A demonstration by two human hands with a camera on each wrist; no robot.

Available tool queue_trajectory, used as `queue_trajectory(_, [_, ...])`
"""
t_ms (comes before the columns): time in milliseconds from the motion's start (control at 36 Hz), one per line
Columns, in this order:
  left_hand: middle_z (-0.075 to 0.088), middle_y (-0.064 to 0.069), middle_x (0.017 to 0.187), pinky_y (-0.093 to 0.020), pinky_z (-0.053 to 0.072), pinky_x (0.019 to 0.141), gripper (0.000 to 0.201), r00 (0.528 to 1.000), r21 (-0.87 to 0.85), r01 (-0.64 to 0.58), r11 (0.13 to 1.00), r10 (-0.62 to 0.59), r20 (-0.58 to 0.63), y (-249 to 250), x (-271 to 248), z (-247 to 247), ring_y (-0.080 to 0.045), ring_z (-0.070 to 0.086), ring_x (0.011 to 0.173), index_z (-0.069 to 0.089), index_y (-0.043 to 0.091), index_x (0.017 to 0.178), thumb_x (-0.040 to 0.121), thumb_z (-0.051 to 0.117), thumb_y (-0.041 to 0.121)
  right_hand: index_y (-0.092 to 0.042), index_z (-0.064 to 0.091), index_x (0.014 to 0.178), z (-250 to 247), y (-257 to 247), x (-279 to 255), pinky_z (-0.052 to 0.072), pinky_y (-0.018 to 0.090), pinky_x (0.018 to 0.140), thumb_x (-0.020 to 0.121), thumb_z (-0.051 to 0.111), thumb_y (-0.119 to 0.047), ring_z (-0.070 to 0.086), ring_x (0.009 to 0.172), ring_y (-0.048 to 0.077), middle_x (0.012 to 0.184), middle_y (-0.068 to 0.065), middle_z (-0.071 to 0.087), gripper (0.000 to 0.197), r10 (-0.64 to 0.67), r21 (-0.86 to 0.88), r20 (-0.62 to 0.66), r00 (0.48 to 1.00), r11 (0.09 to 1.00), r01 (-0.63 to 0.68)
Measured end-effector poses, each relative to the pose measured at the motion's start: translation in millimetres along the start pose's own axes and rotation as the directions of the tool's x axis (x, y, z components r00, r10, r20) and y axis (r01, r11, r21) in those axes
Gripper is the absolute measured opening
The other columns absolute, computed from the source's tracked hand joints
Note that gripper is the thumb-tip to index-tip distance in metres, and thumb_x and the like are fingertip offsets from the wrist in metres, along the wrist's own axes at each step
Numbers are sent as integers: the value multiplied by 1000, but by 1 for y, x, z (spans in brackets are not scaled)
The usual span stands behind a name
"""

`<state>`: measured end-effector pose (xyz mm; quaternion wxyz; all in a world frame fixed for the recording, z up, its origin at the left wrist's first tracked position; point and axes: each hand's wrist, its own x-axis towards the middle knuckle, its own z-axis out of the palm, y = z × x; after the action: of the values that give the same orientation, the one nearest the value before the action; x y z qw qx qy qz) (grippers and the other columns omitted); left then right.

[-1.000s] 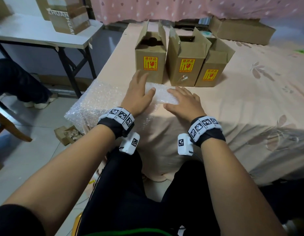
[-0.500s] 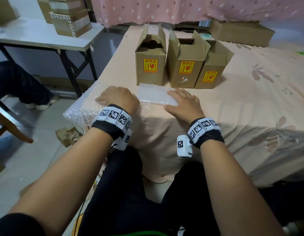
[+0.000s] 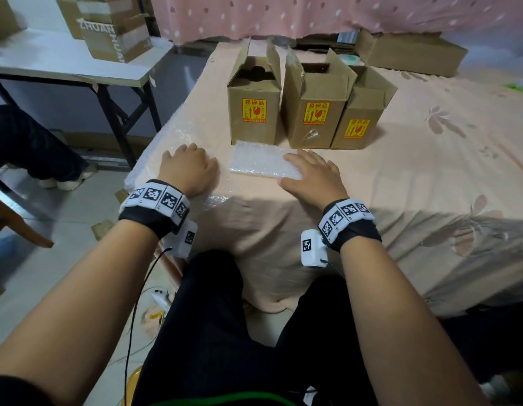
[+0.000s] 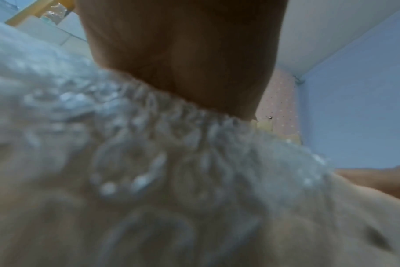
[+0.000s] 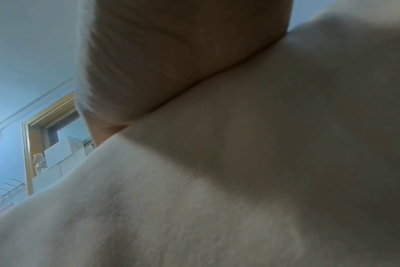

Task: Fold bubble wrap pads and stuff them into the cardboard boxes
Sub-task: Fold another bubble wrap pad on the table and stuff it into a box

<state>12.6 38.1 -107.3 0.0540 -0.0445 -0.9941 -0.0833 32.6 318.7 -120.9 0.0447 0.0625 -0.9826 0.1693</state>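
Bubble wrap on the bed, three open boxes waiting behind it

At the bed's (image 3: 371,200) left edge a loose sheet (image 3: 172,136) lies spread, its corner hanging over the side; the left hand (image 3: 188,168) rests on it, fingers bent down, gripping nothing I can make out; just right, a folded pad (image 3: 257,162) lies flat before the boxes, and the right hand (image 3: 313,174) presses its right end with straight fingers; the wrap looks light, soft, springy and slick, so it likely unfolds unless pinched along the fold; behind stand the left box (image 3: 254,112), middle box (image 3: 315,118) and right box (image 3: 359,124), flaps up; their insides are dark, contents untellable.
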Motion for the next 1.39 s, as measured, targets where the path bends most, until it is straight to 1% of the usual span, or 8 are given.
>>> queue_trajectory(111, [57,-8,116,-67,26,108,42,1000,-1,-20,1000,20,-6,-7,-2,0,-31,45,127,57,13,94,97,26,42,-43,38,148,0,-1,1,8,51,122,84,50,-60,11,153,13,165,-8,22,67,3,1,0,1000,1000,-3])
queue_trajectory(306, [59,-11,121,-65,12,117,49,999,-41,-20,999,19,-34,-7,-2,6,-32,49,124,58,9,116,96,30,43,-44,38,147,0,0,0,8,51,122,84,50,-59,12,153,13,165,-9,22,66,2,5,-3,1000,1000,-2])
queue_trajectory(500, [61,-7,122,-62,25,112,41,995,-54,-55,997,50,-81,-13,-4,8,-30,49,123,59,14,109,93,35,44,-44,38,147,-1,0,-1,6,51,122,85,51,-55,11,153,13,165,-9,22,64,7,11,-5,1000,1000,-7])
queue_trajectory(667, [45,-9,150,-59,18,119,53,994,-81,-62,995,54,-97,-12,-7,5,-28,35,141,53,15,132,94,38,48,-44,38,147,-2,-2,2,6,51,122,84,50,-58,12,153,13,165,-10,23,66,-1,16,-5,1000,1000,1])
queue_trajectory(944, [52,-1,145,-43,30,111,80,950,-260,-222,940,269,161,-30,1,-19,-25,46,131,59,21,129,69,43,72,-43,38,147,-1,-2,1,7,52,122,83,48,-59,12,153,13,165,-11,22,67,-7,8,0,1000,1000,7])
queue_trajectory(1056, [58,4,137,-28,26,112,29,934,-553,-105,827,273,232,-29,6,-35,-18,46,133,69,28,110,88,51,35,-43,37,147,-2,-1,2,7,52,122,83,48,-59,12,153,12,165,-12,22,67,-4,8,-2,1000,1000,4])
queue_trajectory(1139, [54,-1,135,-34,36,105,37,962,-486,-84,870,199,189,-27,9,-31,-21,49,126,62,20,131,97,50,10,-44,38,147,-1,0,1,7,52,122,82,47,-60,12,152,11,164,-12,23,68,-3,7,-3,1000,1000,3])
queue_trajectory(1389, [44,-3,155,-49,32,104,77,958,32,-284,958,283,48,-18,3,-9,-29,41,136,42,22,150,81,24,51,-44,37,147,1,1,1,7,51,122,81,47,-62,13,152,12,164,-11,24,69,-9,-1,-9,1000,1000,9])
